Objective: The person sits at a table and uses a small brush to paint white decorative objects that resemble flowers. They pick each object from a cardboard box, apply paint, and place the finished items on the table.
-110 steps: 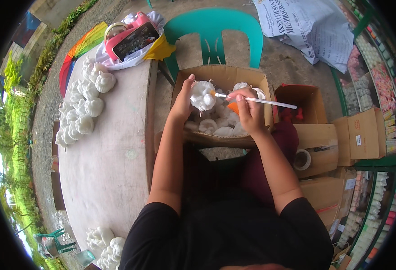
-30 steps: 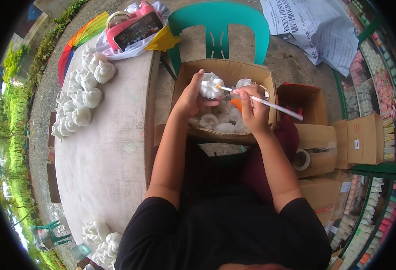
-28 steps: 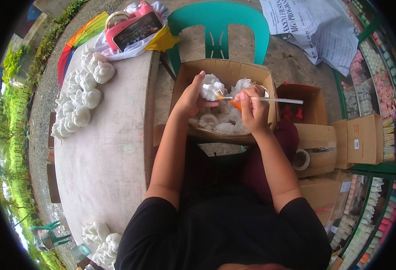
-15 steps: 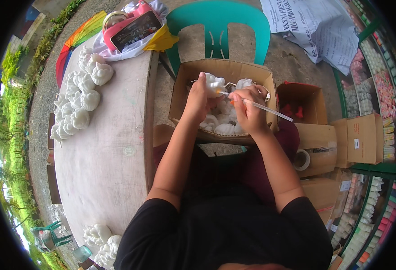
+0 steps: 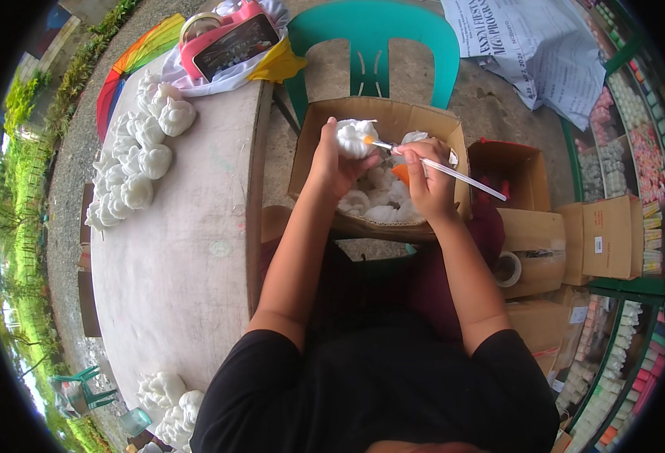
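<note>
The left hand (image 5: 332, 162) has its grip closed round a white plaster figure (image 5: 354, 137), held above the open cardboard box (image 5: 423, 121) that sits just off the bench's (image 5: 189, 249) right edge; the right hand (image 5: 429, 181) pinches a thin paintbrush (image 5: 453, 172), its orange tip touching the figure; more white figures (image 5: 378, 200) lie in the box; others (image 5: 140, 162) cluster along the bench's far left edge.
</note>
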The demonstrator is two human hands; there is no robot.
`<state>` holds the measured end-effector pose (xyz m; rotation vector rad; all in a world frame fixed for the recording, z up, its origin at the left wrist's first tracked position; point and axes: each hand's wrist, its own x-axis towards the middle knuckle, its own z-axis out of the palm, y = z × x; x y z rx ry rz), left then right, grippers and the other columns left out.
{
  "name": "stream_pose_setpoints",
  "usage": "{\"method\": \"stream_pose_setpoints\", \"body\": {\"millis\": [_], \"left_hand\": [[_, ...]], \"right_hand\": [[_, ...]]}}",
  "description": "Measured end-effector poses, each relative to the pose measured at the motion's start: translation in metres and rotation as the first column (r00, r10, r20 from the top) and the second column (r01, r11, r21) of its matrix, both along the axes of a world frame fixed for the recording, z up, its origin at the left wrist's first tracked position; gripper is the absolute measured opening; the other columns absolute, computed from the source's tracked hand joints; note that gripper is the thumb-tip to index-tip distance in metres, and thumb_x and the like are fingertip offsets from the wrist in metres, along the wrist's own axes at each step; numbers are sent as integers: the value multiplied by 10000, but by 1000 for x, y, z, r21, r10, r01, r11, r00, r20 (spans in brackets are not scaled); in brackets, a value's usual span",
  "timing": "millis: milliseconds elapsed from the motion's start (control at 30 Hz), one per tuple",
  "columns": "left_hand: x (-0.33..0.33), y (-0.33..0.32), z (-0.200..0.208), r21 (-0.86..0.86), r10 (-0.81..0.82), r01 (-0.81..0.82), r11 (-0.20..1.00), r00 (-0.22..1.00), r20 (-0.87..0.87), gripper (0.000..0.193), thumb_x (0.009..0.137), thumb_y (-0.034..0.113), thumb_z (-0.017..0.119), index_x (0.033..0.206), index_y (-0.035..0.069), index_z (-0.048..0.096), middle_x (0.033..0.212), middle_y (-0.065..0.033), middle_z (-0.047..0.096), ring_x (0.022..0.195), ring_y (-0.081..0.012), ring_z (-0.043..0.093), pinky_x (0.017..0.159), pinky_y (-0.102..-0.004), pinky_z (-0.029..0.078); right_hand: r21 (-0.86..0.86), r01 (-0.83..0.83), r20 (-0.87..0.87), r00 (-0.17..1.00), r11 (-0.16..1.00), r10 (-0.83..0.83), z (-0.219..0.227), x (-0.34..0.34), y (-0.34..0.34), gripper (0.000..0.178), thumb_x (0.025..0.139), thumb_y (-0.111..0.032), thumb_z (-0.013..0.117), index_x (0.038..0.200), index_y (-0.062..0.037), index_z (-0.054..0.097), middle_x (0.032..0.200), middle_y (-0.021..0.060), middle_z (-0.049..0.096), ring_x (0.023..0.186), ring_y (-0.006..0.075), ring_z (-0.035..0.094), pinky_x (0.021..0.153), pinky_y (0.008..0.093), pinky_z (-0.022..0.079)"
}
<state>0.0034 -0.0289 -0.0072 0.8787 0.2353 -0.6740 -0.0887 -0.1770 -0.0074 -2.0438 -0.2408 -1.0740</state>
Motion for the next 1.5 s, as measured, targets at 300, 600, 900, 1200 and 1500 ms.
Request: {"method": "stream_pose_setpoints", "body": {"millis": [300, 600, 900, 1200, 1500], "left_hand": [[4, 6, -4, -30, -54, 54, 998, 998, 12, 479, 910, 478, 394, 1097, 59, 532, 928, -126, 630, 718, -288, 630, 535, -331, 520], [2, 5, 0, 7, -53, 53, 999, 993, 104, 436, 893, 457, 417, 1055, 72, 543, 883, -112, 631, 708, -274, 625, 513, -329, 469], [3, 9, 0, -103, -17, 28, 994, 994, 110, 424, 870, 430, 439, 1062, 70, 554, 878, -115, 623, 716, -304, 608, 554, -364, 472], [1, 5, -3, -75, 53, -41, 996, 985, 164, 440, 862, 420, 442, 1094, 60, 545, 994, -106, 621, 882, -276, 621, 696, -407, 506], [1, 5, -8, -39, -3, 10, 999, 982, 188, 436, 875, 418, 441, 1125, 74, 536, 1041, -98, 616, 960, -253, 613, 815, -403, 495]], "right_hand": [[429, -137, -106, 974, 893, 201, -11, 4, -8, 202, 972, -153, 493, 938, 10, 607, 847, 105, 676, 811, 173, 645, 739, 275, 483], [385, -123, -86, 982, 915, 169, -13, 3, -10, 194, 966, -137, 497, 921, 9, 616, 813, 93, 667, 784, 179, 643, 729, 289, 496], [570, -64, -114, 981, 819, 156, 2, -1, -8, 213, 981, -154, 492, 989, 24, 609, 911, 96, 667, 836, 171, 646, 791, 283, 495], [634, -210, -81, 939, 744, 334, -11, -4, -16, 237, 1001, -194, 459, 955, 5, 579, 883, 91, 622, 805, 157, 632, 781, 292, 496], [618, -238, -53, 938, 749, 342, -14, -3, -15, 257, 1009, -221, 433, 969, -11, 575, 892, 93, 634, 813, 151, 628, 787, 289, 483]]}}
